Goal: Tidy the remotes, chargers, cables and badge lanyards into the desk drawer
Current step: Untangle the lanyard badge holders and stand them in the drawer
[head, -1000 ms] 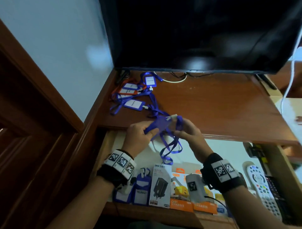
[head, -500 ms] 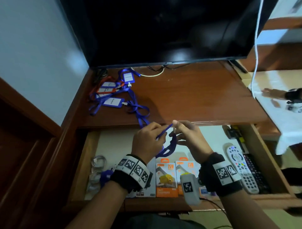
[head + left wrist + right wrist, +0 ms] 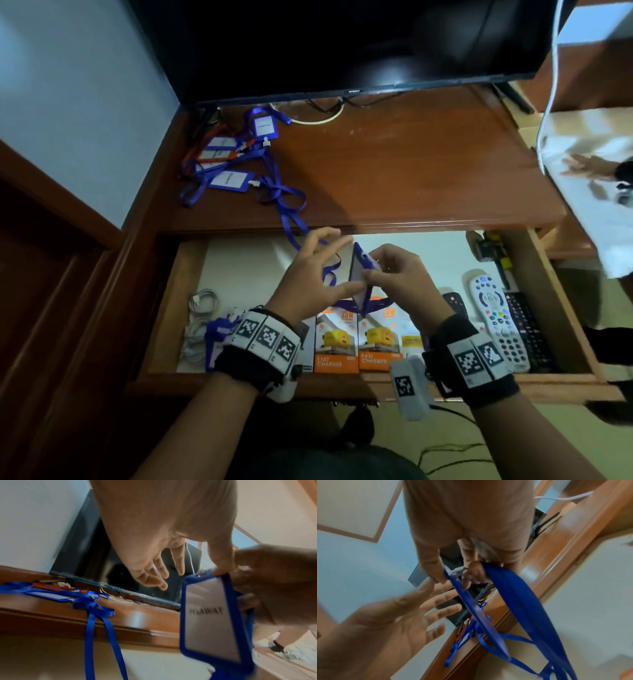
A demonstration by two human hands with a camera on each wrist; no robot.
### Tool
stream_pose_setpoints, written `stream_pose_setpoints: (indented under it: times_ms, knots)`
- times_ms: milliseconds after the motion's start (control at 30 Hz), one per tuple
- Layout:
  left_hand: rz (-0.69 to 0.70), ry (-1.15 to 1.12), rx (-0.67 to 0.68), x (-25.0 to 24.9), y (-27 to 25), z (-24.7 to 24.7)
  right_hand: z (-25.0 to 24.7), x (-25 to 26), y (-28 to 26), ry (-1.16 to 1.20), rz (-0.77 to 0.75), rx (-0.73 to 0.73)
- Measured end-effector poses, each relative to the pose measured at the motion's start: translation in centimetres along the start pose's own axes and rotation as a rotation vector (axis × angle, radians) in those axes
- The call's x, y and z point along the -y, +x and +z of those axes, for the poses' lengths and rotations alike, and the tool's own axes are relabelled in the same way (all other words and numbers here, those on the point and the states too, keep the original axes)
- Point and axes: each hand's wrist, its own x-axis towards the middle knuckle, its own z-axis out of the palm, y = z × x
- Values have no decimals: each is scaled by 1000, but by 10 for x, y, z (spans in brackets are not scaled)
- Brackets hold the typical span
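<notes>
Over the open desk drawer (image 3: 164,308), a person's right hand (image 3: 400,277) pinches the top end of a blue badge holder (image 3: 359,274) between thumb and curled fingers, while the left hand (image 3: 308,274) is spread open with fingers straight, its thumb touching the holder's lower part. The holder hangs above the drawer's middle, seen nearly edge-on from the head view, its long axis roughly upright and tilted, clip end up; the left-wrist view shows its printed card (image 3: 207,615) facing the left palm. Its blue lanyard strap (image 3: 294,222) trails from the hands up over the desk edge toward a pile of badge lanyards (image 3: 226,161) on the desk top (image 3: 411,171). In the drawer lie boxed chargers (image 3: 356,346), white cables (image 3: 200,318) and remotes (image 3: 496,318).
</notes>
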Motion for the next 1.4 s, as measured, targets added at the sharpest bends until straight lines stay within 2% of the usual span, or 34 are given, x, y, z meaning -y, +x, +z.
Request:
stream_pose_setpoints:
  times_ms: [100, 200, 300, 467, 667, 767, 1000, 1200, 1333, 1400]
  knots:
    - [5, -25, 110, -4, -1, -16, 4, 7, -4, -61, -56, 163]
    - [29, -52, 167, -7, -4, -27, 11, 20, -4, -169, -150, 246]
    - [-8, -64, 158, -1, -10, -40, 24, 32, -4, -215, -259, 224]
    - [-56, -7, 190, 17, -22, -71, 50, 49, -1, -42, -294, 181]
    - [-81, -185, 32, 34, -34, -90, 101, 43, -6, 272, -262, -30]
    - [-129, -295, -84, 40, -36, -95, 121, 37, -12, 316, -228, -36]
    - [-234, -482, -220, 45, -46, -101, 140, 30, -19, 226, -203, -10]
    - [-319, -459, -69, 49, -55, -122, 131, 45, -20, 78, -264, 122]
    - [-254, -509, 117, 48, -58, -139, 123, 51, -17, -100, -203, 267]
    - [-203, -506, 194, 46, -60, -144, 120, 52, -17, -115, -160, 310]
